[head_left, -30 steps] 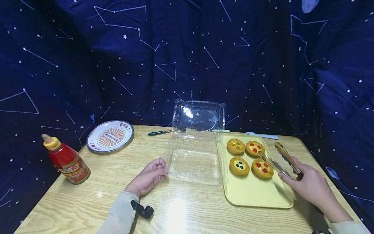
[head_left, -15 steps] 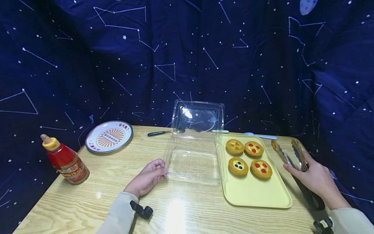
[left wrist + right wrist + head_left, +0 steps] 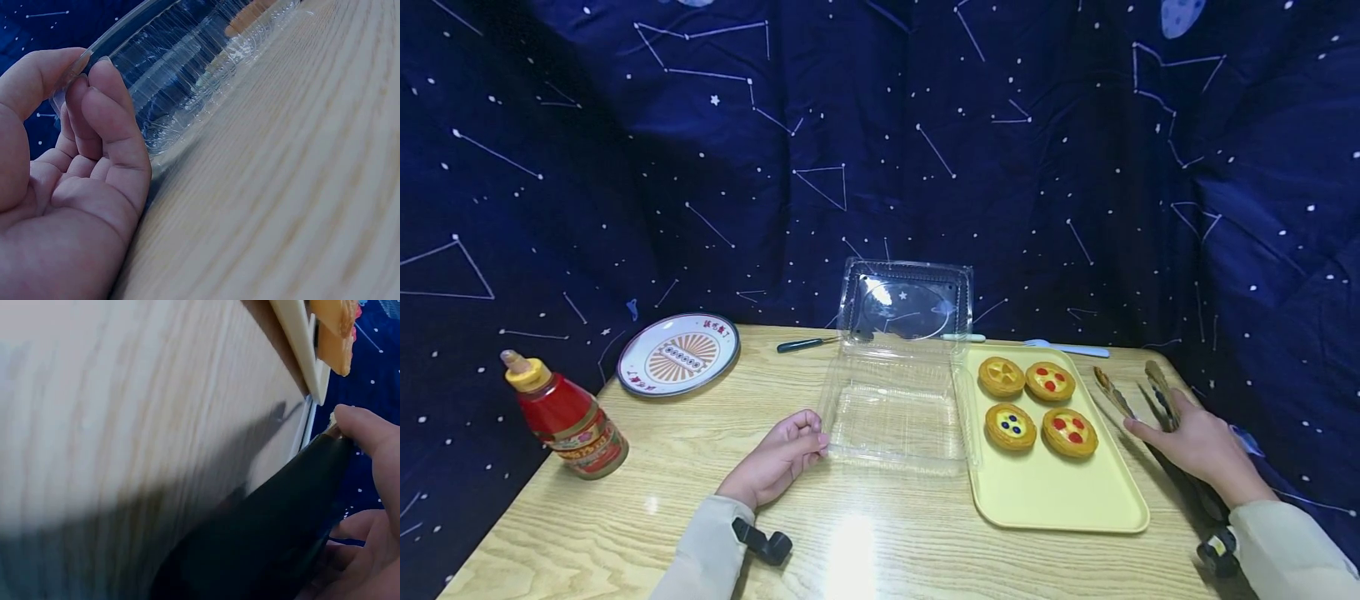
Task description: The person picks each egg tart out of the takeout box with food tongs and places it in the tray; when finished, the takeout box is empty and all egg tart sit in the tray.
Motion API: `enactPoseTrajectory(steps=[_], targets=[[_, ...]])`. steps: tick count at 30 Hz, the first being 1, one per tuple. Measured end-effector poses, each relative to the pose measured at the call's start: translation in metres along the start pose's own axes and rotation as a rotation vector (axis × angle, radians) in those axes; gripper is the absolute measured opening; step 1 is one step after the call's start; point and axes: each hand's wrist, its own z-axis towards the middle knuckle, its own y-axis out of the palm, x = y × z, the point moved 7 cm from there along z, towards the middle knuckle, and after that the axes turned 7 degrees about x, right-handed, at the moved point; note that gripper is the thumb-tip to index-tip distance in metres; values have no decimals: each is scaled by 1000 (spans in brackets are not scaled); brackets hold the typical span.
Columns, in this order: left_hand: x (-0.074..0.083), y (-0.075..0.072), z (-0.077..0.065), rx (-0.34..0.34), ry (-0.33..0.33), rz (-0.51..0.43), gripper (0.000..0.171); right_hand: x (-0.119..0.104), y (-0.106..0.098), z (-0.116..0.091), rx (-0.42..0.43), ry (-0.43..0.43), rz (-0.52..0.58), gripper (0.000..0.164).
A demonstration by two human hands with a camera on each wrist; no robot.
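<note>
My left hand [image 3: 775,457] pinches the near left corner of a clear plastic clamshell container [image 3: 891,457] between thumb and fingers. Its hinged lid [image 3: 906,300] stands raised at the back. To the right of the yellow tray [image 3: 1060,504], my right hand [image 3: 1202,446] holds metal tongs [image 3: 1116,392] with dark handles; their arms are spread and nothing is between the tips. In the right wrist view a dark handle [image 3: 269,519] runs below the thumb, close over the table. Several tarts, one with blue dots [image 3: 1011,427], one with large red dots [image 3: 1070,432], sit on the tray.
A red sauce bottle [image 3: 576,429] with a yellow cap stands at the left. Behind it lies a patterned plate [image 3: 679,354]. A dark-handled utensil [image 3: 801,345] and a pale blue fork [image 3: 1067,347] lie along the back edge, before a dark blue starry curtain [image 3: 880,150].
My right hand with the tongs has moved right, off the tarts and beyond the tray's right side. The tongs' arms have spread wider. My left hand stays at the container's corner.
</note>
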Motion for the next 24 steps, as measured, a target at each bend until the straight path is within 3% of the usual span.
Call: enactPoseTrajectory(steps=[17, 20, 24], targets=[[1, 0, -1, 0, -11, 9, 12, 8, 16, 7, -174, -5, -37, 111], [2, -1, -2, 2, -20, 23, 14, 3, 14, 4, -140, -21, -28, 105], [5, 0, -3, -7, -22, 53, 16, -4, 6, -3, -10, -13, -14, 91]])
